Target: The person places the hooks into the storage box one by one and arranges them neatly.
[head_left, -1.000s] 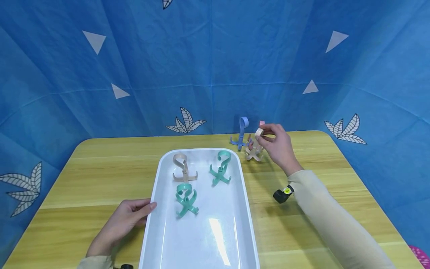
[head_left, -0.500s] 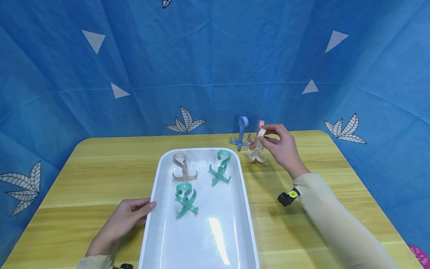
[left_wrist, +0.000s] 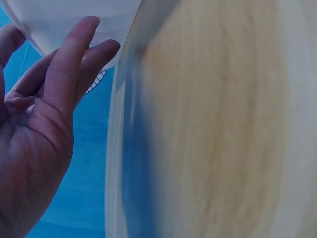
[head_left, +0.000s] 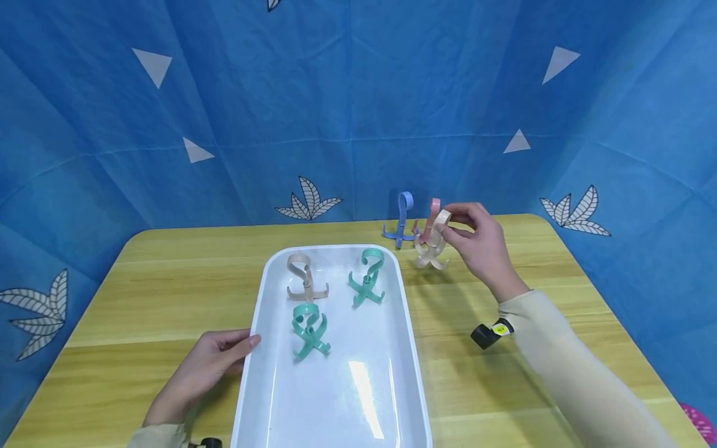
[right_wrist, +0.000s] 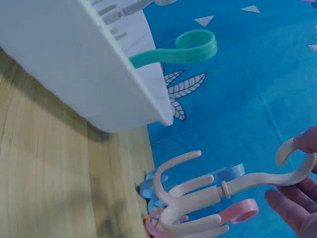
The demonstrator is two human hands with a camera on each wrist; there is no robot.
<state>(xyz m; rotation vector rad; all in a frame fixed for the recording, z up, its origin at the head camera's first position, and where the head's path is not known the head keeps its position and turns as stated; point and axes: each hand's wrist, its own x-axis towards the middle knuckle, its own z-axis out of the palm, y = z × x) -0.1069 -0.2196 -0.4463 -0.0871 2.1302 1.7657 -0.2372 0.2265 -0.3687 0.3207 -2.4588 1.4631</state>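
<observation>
My right hand point(head_left: 486, 249) pinches a cream four-pronged hanging hook point(head_left: 431, 252) by its curled top. In the right wrist view the hook point(right_wrist: 195, 201) has its prongs toward the table and seems raised slightly off it. Behind it stand a pink hook point(head_left: 430, 221), partly covered, and a blue hook point(head_left: 402, 221). My left hand point(head_left: 204, 373) grips the left side of a white tray point(head_left: 414, 348), thumb over the rim and fingers outside. In the tray are a beige hook point(head_left: 308, 289) and two green ones: a rear green hook point(head_left: 366, 286) and a front green hook point(head_left: 310, 339).
The wooden table point(head_left: 185, 274) extends to both sides of the tray. A blue patterned cloth point(head_left: 347, 112) hangs close behind its far edge. Something pink with spots point(head_left: 697, 423) shows at the lower right corner.
My right hand has shifted a little to the right with the cream hook, uncovering more of the pink one. My left hand and the tray stay where they were.
</observation>
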